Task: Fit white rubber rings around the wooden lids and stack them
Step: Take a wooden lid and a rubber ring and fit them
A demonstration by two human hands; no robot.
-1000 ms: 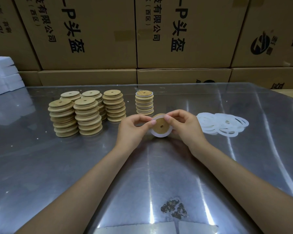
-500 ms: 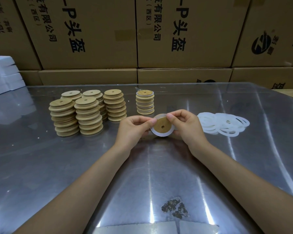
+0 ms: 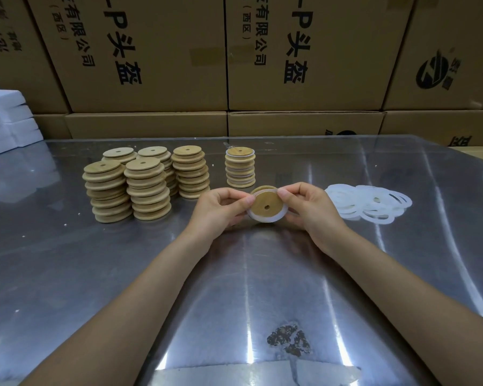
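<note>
Both my left hand (image 3: pixel 221 208) and right hand (image 3: pixel 308 208) pinch one lid (image 3: pixel 267 207), its ring (image 3: pixel 265 220) nearly seated; one short finished stack (image 3: pixel 240 171) stands, five bare stacks (image 3: pixel 145 188) remain.

So over the last second the wooden lid (image 3: pixel 266 205) tips up a bit more toward the camera, its flat face with the center hole showing fuller. The white rubber ring (image 3: pixel 265 218) now sits pretty evenly around it, and both thumbs slide higher on the rim.
</note>
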